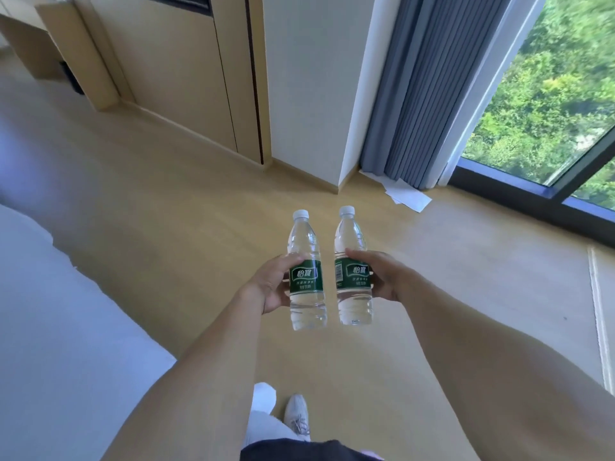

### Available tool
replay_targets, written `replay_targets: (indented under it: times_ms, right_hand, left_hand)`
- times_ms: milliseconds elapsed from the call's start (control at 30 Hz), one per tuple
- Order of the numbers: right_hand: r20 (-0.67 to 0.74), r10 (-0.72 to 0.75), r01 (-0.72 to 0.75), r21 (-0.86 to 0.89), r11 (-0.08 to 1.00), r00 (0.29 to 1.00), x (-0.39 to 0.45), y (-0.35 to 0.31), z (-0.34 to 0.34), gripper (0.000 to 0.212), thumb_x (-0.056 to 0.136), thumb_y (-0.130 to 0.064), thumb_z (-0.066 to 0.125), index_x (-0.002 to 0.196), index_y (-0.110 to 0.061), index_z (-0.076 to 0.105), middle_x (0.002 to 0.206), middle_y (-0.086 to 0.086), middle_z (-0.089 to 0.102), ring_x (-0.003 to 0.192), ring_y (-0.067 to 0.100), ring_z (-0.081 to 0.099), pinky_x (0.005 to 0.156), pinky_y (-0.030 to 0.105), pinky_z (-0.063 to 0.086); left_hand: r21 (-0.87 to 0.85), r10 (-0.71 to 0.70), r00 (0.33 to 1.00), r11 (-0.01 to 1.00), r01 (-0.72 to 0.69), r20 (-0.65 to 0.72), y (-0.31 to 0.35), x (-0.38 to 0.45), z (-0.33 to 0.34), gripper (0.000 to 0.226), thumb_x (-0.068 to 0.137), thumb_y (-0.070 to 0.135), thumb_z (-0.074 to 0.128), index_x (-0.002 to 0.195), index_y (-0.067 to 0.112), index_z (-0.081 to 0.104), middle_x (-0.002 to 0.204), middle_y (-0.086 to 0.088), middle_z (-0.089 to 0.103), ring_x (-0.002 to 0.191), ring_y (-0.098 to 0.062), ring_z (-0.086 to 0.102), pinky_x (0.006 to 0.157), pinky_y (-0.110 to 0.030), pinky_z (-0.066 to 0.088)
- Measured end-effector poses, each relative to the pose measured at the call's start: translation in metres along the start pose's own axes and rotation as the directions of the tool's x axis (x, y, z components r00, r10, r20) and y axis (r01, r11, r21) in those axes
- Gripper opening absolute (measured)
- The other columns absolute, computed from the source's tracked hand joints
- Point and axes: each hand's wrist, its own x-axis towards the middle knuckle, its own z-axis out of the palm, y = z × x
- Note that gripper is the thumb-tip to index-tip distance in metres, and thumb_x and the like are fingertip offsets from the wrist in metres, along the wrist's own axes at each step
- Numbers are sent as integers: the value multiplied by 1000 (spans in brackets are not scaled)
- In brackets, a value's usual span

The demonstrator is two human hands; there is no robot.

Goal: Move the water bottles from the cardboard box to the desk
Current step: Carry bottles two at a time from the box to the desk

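Both water bottles wear a green label with white Chinese writing; the small print is too blurry to read. The left bottle (pixel 307 271) stands upright in the left hand (pixel 271 284), whose fingers curl around its label. The right bottle (pixel 352 267) sits just beside it, not touching, gripped the same way by the right hand (pixel 382 277). Both are held out over the wooden floor (pixel 166 227), near a grey curtain (pixel 416 94).
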Motion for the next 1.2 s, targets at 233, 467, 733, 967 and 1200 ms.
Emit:
replay_targets:
  times_ms: [233, 467, 733, 967, 1200]
  right_hand:
    - [69, -12, 15, -54, 998, 998, 92, -87, 36, 50, 84, -27, 78, 123, -2, 59, 110, 22, 72, 102, 38, 70, 91, 60, 53]
    - [207, -1, 27, -124, 992, 978, 196, -152, 74, 47, 83, -29, 79, 121, -8, 61, 101, 18, 75, 94, 36, 73, 84, 61, 56]
    - [368, 53, 25, -203, 979, 928, 332, -247, 116, 53, 78, -30, 83, 123, -12, 63, 111, 18, 72, 104, 36, 70, 85, 60, 56]
    - [456, 111, 39, -307, 951, 883, 424, -340, 160, 48, 79, -30, 82, 120, -12, 65, 112, 17, 73, 105, 35, 70, 90, 59, 55]
    - [521, 160, 77, -404, 912, 838, 492, -389, 219, 40, 78, -36, 81, 110, -16, 68, 92, 6, 77, 91, 24, 71, 77, 44, 60]
  left_hand:
    - [63, 64, 996, 996, -59, -70, 90, 70, -33, 29, 71, 39, 81, 95, 22, 75, 90, -6, 74, 90, -30, 68, 76, -58, 59]
    - [47, 102, 963, 995, -94, -250, 155, 130, -79, 49, 83, 30, 80, 122, 8, 62, 117, -21, 67, 114, -42, 64, 84, -72, 51]
    - [-53, 132, 894, 984, -171, -428, 241, 217, -126, 40, 78, 26, 85, 111, 11, 69, 110, -19, 68, 104, -42, 68, 77, -71, 54]
    - [-131, 152, 844, 959, -252, -514, 317, 273, -160, 42, 72, 30, 89, 107, 15, 72, 99, -14, 72, 91, -36, 71, 87, -70, 52]
    - [-116, 158, 785, 953, -280, -599, 371, 303, -209, 41, 68, 35, 86, 104, 20, 73, 99, -13, 72, 98, -38, 67, 94, -78, 38]
